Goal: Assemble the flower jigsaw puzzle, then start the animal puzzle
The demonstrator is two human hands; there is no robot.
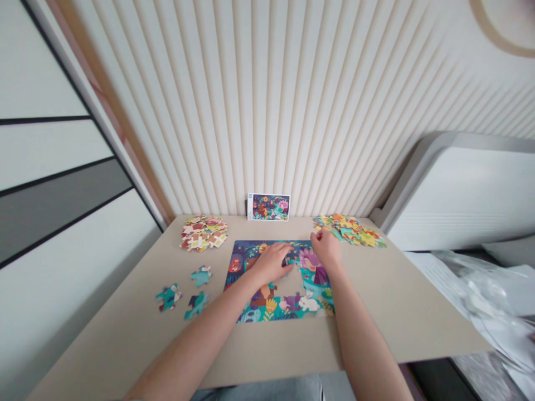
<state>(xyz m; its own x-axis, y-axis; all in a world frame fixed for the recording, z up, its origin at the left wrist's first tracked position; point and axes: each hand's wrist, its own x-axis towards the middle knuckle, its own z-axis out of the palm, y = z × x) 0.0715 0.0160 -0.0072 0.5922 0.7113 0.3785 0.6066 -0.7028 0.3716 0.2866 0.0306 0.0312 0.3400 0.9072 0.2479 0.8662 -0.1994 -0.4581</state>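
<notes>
Setting: a room in a home, not a lab or workshop. Evidence: ribbed cream wall panelling (pixel 267 100) behind a beige tabletop (pixel 125 334), grey-and-white panelled wardrobe-style doors (pixel 54 167) alongside, and a crumpled plastic sheet (pixel 493 295) at right.

light: bright, soft, even | shadows: faint | focus: slightly soft throughout | edges: wide-angle curving on the ribbed wall panel (pixel 317 111)

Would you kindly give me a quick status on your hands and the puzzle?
Left hand on the puzzle; right hand at its top edge; piece pile off to the side.
</notes>
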